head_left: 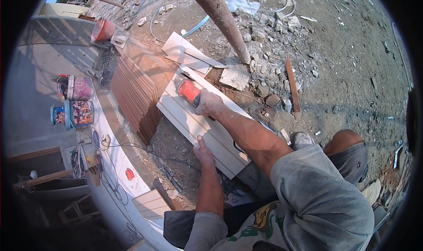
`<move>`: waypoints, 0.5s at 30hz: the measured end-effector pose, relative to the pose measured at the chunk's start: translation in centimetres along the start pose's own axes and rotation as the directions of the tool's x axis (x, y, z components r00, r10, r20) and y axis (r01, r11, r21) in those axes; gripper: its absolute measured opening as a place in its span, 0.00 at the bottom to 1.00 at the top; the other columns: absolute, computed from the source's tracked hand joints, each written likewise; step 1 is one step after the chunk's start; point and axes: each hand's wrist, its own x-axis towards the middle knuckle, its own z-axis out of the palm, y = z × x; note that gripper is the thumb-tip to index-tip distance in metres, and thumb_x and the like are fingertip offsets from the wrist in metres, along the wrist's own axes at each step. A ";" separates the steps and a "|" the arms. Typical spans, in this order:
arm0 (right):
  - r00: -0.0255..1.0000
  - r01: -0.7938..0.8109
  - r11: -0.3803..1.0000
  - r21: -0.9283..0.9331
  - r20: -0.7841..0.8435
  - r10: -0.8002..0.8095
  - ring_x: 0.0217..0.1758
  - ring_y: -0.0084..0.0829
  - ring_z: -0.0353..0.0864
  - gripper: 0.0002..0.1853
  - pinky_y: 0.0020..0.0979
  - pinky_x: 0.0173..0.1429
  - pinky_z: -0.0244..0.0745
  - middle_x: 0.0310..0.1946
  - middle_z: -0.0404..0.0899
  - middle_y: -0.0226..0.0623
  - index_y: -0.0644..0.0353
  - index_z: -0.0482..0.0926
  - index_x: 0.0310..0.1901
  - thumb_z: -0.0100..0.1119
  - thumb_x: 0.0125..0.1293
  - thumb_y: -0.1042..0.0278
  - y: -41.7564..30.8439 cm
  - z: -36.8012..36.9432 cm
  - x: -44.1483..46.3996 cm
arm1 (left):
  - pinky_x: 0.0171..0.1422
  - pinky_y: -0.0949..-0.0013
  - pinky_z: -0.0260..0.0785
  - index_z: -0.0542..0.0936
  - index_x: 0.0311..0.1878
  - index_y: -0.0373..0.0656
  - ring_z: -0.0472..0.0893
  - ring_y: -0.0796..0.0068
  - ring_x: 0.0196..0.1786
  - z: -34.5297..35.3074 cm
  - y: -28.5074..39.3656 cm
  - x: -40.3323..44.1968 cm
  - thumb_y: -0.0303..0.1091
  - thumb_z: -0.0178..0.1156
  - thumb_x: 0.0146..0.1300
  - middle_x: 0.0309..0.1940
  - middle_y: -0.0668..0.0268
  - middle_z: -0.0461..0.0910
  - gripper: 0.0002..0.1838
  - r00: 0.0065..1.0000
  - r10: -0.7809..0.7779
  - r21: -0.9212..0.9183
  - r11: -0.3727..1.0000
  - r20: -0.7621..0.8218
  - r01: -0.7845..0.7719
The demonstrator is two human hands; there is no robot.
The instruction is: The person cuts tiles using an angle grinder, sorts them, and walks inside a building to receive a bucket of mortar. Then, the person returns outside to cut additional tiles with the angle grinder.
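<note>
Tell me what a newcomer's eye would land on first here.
Probably the red power tool in the right hand, above the pale striped panel, whose edge the left hand touches. Next, likely the brown stack left of that panel and the thick pole slanting in from the top.

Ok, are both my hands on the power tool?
No, only your right hand grips the red handheld power tool; your left hand touches the striped panel.

Mid-frame, the right hand (209, 105) grips a red power tool (189, 91) over a striped panel (194, 122), whose lower-left edge the left hand (204, 155) touches.
</note>
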 end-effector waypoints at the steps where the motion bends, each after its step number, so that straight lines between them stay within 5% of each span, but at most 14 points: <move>1: 1.000 -0.001 1.000 0.001 0.003 0.001 0.56 0.46 0.79 0.29 0.37 0.60 0.74 0.50 0.79 0.51 0.65 0.71 0.54 0.64 0.49 0.63 0.0 0.0 0.0 | 0.48 0.59 0.74 0.69 0.55 0.27 0.78 0.60 0.43 0.0 0.0 0.0 0.54 0.61 0.63 0.47 0.49 0.76 0.35 1.000 0.000 0.002 1.000 -0.009 0.000; 11: 1.000 0.001 1.000 -0.004 0.002 -0.001 0.57 0.45 0.79 0.29 0.36 0.60 0.74 0.51 0.79 0.51 0.65 0.71 0.54 0.64 0.49 0.62 0.4 0.2 -0.1 | 0.50 0.59 0.73 0.67 0.56 0.24 0.78 0.59 0.44 -0.1 -0.7 0.5 0.55 0.61 0.63 0.48 0.48 0.76 0.38 1.000 0.005 -0.029 1.000 0.003 -0.005; 15: 0.999 0.038 0.999 -0.031 -0.027 -0.039 0.50 0.45 0.82 0.34 0.37 0.55 0.75 0.44 0.81 0.52 0.67 0.67 0.55 0.66 0.47 0.59 0.8 0.7 0.3 | 0.50 0.59 0.73 0.67 0.57 0.24 0.78 0.59 0.45 -0.2 -0.5 0.3 0.56 0.60 0.63 0.48 0.47 0.75 0.39 0.999 0.032 0.012 0.999 0.029 -0.033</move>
